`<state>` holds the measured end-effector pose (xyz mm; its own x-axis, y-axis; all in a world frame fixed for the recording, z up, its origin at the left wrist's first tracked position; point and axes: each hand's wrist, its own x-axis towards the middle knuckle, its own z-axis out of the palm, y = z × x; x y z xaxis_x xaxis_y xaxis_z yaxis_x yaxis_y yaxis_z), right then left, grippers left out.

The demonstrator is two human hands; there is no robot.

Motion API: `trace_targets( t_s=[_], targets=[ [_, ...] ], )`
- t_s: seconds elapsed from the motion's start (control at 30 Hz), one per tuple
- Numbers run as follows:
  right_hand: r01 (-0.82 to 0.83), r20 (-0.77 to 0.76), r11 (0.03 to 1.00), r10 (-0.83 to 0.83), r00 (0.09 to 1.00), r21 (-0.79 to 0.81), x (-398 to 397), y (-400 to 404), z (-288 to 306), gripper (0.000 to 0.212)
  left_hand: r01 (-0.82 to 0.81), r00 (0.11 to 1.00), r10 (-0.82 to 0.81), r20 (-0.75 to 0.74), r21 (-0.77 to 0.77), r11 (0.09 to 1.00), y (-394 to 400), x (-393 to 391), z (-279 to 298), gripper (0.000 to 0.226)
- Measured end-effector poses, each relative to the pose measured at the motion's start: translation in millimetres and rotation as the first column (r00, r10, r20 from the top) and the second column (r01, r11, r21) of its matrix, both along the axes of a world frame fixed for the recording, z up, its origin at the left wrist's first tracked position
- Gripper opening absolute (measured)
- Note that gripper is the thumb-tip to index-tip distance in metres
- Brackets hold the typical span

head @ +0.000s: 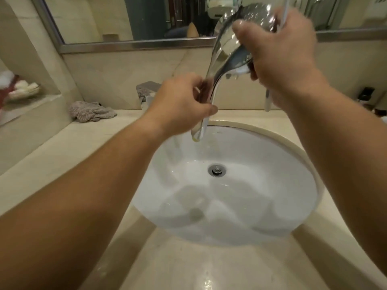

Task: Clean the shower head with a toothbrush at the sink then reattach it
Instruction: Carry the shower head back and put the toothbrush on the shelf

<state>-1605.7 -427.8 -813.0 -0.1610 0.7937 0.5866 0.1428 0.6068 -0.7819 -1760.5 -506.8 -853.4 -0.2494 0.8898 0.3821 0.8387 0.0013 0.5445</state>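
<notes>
A chrome shower head (225,45) is held up over the white sink (278,197), its round head up by the mirror and its handle pointing down. My left hand (180,105) grips the handle near its lower end. My right hand (278,53) wraps the head from the right, thumb lying on its shiny back. The same hand holds a pale toothbrush (268,101), whose handle sticks out below the fist. The spray face and the bristles are hidden behind my right hand.
The drain (217,170) sits mid-basin with some water around it. A grey cloth (90,111) lies on the beige counter at the back left. The faucet (146,91) stands behind my left hand, with a mirror (104,17) above it. Small dark items (365,95) stand at the far right.
</notes>
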Motion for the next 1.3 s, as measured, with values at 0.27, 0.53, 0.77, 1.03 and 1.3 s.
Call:
trace_targets(
  t_s=[0.27,0.53,0.77,1.03,1.3],
  targets=[
    [0.034,0.176,0.997,-0.023,0.984,-0.062,-9.5,-2.7,-41.0,0.029,0.036,0.991,-0.021,0.133,-0.115,0.993,-3.8,-10.8,-52.1,0.035],
    [0.107,0.304,0.994,-0.096,0.948,-0.018,-16.2,-0.8,-65.9,0.034,0.012,0.982,0.02,0.188,-0.163,0.987,-11.9,-18.7,-61.4,0.066],
    [0.143,0.3,0.988,-0.118,0.947,-0.063,-14.3,-1.0,-69.4,0.037,0.026,0.969,0.016,0.247,-0.165,0.986,-12.3,-18.7,-66.4,0.067],
    [0.17,0.299,0.977,-0.124,0.946,-0.133,-11.3,-7.6,-73.4,0.039,0.086,0.96,-0.036,0.278,-0.169,0.982,-2.1,-11.3,-76.0,0.062],
    [0.153,0.322,0.979,-0.102,0.941,-0.138,-7.4,-31.2,-75.1,0.035,0.057,0.976,-0.02,0.218,-0.165,0.985,-11.5,-2.3,-92.0,0.033]
  ],
)
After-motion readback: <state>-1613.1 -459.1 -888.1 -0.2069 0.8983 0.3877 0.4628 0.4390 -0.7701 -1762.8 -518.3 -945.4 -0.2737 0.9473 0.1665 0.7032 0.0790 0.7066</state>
